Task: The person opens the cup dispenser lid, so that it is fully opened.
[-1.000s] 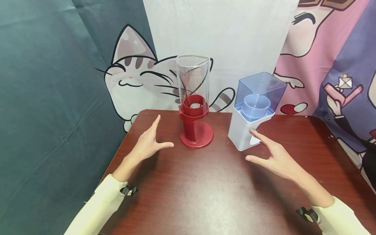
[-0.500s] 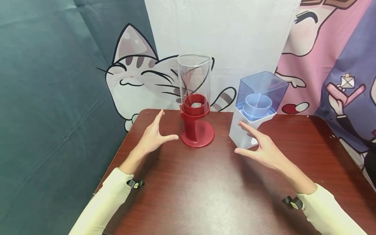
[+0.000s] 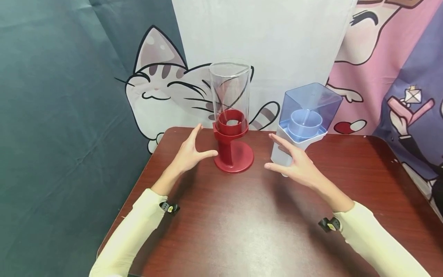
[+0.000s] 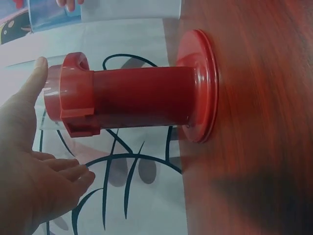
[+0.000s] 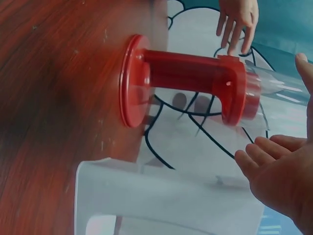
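The left hand [image 3: 188,156] is open beside the red stand [image 3: 226,152], its thumb near the column; whether they touch is unclear. The right hand [image 3: 299,165], also open and holding nothing, is in front of the white-and-blue dispenser [image 3: 304,130], partly hiding its white body. Both palms face inward. The red stand is upright toward the far edge of the worktop [image 3: 235,215], left of the dispenser, bearing a clear cylinder [image 3: 232,86]. Behind hangs a cartoon-cat backdrop [image 3: 277,42].
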`<action>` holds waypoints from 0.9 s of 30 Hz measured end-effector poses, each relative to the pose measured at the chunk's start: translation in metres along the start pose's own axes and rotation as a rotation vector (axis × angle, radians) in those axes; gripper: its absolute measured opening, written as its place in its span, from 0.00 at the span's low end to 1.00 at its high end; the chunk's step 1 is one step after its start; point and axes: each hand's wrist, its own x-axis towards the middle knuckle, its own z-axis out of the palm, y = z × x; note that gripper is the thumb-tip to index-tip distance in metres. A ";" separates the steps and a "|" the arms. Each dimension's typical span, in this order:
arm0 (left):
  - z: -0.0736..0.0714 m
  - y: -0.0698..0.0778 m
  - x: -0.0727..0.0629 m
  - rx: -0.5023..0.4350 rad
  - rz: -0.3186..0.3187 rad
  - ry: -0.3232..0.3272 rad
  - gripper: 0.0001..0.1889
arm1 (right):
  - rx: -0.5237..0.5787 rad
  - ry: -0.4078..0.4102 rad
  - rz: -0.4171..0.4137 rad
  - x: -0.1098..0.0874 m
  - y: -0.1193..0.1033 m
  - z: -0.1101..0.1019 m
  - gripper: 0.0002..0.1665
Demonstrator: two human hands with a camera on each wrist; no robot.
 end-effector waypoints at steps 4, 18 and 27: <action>0.004 0.001 0.006 -0.039 0.012 -0.004 0.59 | 0.016 0.000 -0.007 0.013 0.000 0.007 0.54; 0.021 0.008 0.025 -0.120 0.016 0.011 0.58 | 0.130 0.016 0.042 0.056 -0.008 0.025 0.54; 0.032 0.009 0.035 -0.187 0.021 0.017 0.60 | 0.162 0.054 0.043 0.079 -0.010 0.040 0.56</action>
